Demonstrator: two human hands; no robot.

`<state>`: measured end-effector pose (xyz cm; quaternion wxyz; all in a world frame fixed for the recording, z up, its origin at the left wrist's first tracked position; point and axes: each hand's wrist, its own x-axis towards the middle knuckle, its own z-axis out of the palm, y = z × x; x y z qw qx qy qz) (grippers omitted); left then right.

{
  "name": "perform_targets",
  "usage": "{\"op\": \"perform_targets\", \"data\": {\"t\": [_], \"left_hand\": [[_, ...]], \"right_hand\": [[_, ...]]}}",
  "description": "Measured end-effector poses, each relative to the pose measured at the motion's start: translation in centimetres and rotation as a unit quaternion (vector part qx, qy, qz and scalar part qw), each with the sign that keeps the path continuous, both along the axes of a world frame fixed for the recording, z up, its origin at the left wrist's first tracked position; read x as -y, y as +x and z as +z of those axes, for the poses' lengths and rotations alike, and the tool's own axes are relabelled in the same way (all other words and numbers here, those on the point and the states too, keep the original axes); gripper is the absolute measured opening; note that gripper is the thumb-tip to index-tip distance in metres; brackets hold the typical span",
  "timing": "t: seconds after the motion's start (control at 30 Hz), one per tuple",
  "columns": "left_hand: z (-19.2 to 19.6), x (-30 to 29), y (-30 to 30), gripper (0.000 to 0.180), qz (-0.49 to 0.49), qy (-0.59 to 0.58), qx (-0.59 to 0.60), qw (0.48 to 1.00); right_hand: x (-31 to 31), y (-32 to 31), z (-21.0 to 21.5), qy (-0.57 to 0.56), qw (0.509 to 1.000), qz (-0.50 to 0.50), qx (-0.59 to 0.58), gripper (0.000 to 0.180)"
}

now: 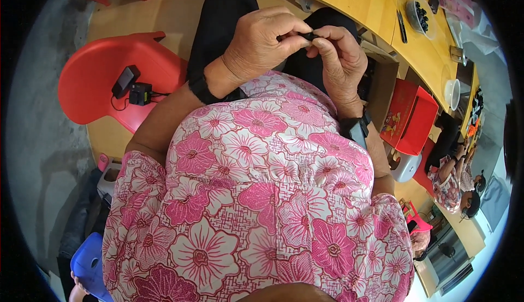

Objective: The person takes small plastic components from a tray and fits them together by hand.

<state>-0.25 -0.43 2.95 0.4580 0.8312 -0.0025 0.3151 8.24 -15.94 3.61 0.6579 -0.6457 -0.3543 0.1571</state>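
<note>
Head view: seated beside a wooden table (376, 7), a person pinches a small black part (309, 36) between left hand (262, 42) and right hand (341, 61), fingertips together.

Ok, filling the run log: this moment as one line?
left hand: pinching small black part | right hand: pinching same part | location: over lap, beside wooden table

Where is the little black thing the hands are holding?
In the head view, the small black piece sits near the top middle, pinched between the fingertips of the left hand and the right hand, above the person's lap and left of the wooden table.
</note>
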Motion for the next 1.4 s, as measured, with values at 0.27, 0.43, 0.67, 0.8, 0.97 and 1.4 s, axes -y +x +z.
{"op": "perform_targets", "data": {"t": [0.27, 0.43, 0.67, 0.8, 0.97, 1.4], "left_hand": [[-0.2, 0.1, -0.3, 0.017, -0.004, -0.046, -0.022, 0.999], [-0.2, 0.1, -0.4, 0.016, -0.007, -0.076, -0.05, 0.996], [-0.1, 0.3, -0.2, 0.018, 0.004, -0.092, -0.025, 0.995], [0.0, 0.0, -0.1, 0.019, 0.008, -0.039, -0.006, 0.999], [-0.1, -0.2, -0.1, 0.017, 0.017, -0.03, 0.026, 0.999], [-0.2, 0.1, 0.2, 0.013, 0.015, -0.126, 0.021, 0.992]], "right_hand": [[-0.1, 0.2, 0.4, -0.073, 0.99, 0.0, 0.119, 0.005], [-0.2, 0.4, 0.4, -0.084, 0.985, -0.001, 0.148, 0.006], [-0.4, 0.4, 0.7, -0.097, 0.977, -0.02, 0.191, 0.006], [-0.5, 0.4, 0.9, -0.097, 0.971, -0.029, 0.216, 0.007], [-0.7, 0.5, 0.3, -0.071, 0.982, -0.03, 0.175, 0.007], [-1.2, 0.4, 0.0, 0.03, 0.997, 0.005, -0.07, 0.007]]}}
